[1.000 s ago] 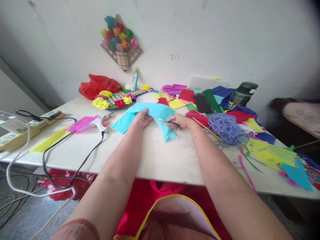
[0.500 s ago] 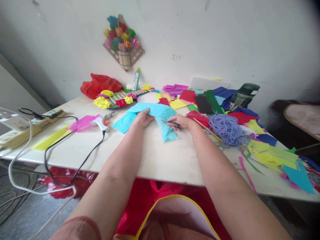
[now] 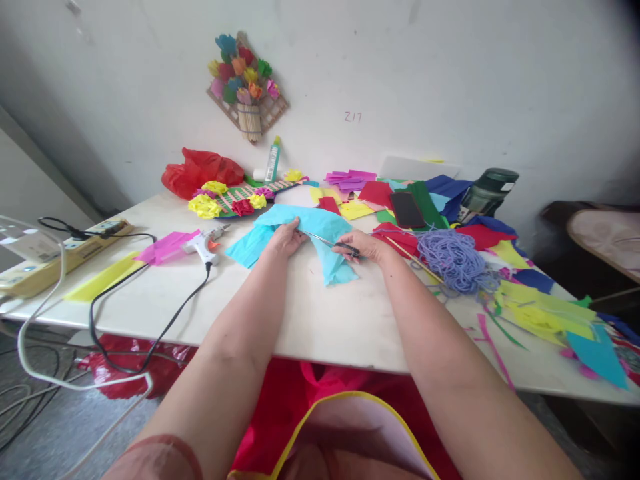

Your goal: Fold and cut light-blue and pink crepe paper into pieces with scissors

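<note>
Light-blue crepe paper (image 3: 333, 263) lies folded on the white table, one part hanging toward me between my hands. My left hand (image 3: 289, 239) pinches its near edge, thumb on top. In my right hand (image 3: 364, 244) is a pair of scissors (image 3: 345, 247) with dark handles, the fingers closed round them. The blades point left across the paper toward my left fingertips. Whether the blades are apart or together is too small to tell.
A glue gun (image 3: 203, 248) with a black cord lies left, near a power strip (image 3: 65, 257). Behind sit a flower-decorated craft piece (image 3: 240, 200) and a glue bottle (image 3: 273, 160). Right are a phone (image 3: 407, 209), purple yarn (image 3: 453, 259), paper scraps and a dark green jar (image 3: 487, 192).
</note>
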Tool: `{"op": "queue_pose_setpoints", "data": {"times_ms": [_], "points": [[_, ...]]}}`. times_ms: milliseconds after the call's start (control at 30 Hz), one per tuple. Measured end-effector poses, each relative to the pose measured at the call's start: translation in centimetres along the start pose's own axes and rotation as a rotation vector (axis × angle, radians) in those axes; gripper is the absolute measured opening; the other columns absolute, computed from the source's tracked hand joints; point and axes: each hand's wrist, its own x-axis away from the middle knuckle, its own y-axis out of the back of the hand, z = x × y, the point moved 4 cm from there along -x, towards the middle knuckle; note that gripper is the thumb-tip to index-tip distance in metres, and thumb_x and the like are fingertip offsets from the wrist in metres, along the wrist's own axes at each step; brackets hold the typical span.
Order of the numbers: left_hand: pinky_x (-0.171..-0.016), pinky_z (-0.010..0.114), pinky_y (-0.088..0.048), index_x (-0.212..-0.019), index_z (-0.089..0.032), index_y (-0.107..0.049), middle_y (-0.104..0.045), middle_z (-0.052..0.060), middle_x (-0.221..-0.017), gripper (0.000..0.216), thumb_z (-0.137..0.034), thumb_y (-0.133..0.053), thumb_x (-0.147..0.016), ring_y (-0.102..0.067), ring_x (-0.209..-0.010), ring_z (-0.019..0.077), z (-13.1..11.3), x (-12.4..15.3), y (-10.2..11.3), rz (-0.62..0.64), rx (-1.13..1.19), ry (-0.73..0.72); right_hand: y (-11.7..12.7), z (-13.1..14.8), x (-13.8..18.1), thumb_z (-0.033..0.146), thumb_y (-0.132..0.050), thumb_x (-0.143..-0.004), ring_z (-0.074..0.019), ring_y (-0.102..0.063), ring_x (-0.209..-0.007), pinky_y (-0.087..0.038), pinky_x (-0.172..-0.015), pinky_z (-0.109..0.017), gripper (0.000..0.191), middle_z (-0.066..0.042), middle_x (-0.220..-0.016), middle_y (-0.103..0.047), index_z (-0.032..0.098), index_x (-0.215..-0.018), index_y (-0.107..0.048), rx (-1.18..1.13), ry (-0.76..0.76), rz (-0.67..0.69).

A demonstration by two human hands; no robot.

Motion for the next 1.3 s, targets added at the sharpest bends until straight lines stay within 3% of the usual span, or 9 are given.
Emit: {"op": "queue_pose_setpoints", "data": {"times_ms": [200,567,1300], "points": [[-0.077,0.038,-0.053,-0.093,-0.012,-0.055,-0.065,0.003,-0.072,0.013,-0.009,-0.047,-0.083,-0.063,-0.064,0.0142,0.06,-0.2,0.15,0.014,-0.014,0.005,-0.05,-0.08,-0.26,0.045,-0.07,-0.061,-0.0028,-0.036,-0.031,-0.027,-0.031,-0.017,0.037,0.007,-0.041,-0.046,0.014,-0.059,-0.05,0.032,0.028,0.003],[-0.079,0.038,-0.052,-0.102,-0.015,-0.056,-0.065,0.003,-0.078,0.022,-0.009,-0.049,-0.082,-0.064,-0.068,0.0141,0.06,-0.15,0.12,-0.014,0.006,0.008,0.06,-0.18,-0.26,0.043,-0.065,-0.068,-0.0029,-0.037,-0.031,-0.028,-0.03,-0.017,0.035,0.005,-0.044,-0.048,0.015,-0.057,-0.046,0.054,0.032,0.014],[-0.076,0.035,-0.053,-0.095,-0.014,-0.057,-0.066,0.005,-0.078,0.016,-0.01,-0.052,-0.081,-0.064,-0.07,0.0147,0.05,-0.11,0.12,0.001,-0.007,0.005,-0.13,-0.3,-0.46,0.044,-0.067,-0.065,-0.0027,-0.035,-0.03,-0.027,-0.03,-0.017,0.035,0.006,-0.043,-0.047,0.014,-0.061,-0.05,0.022,0.032,-0.003]]}}
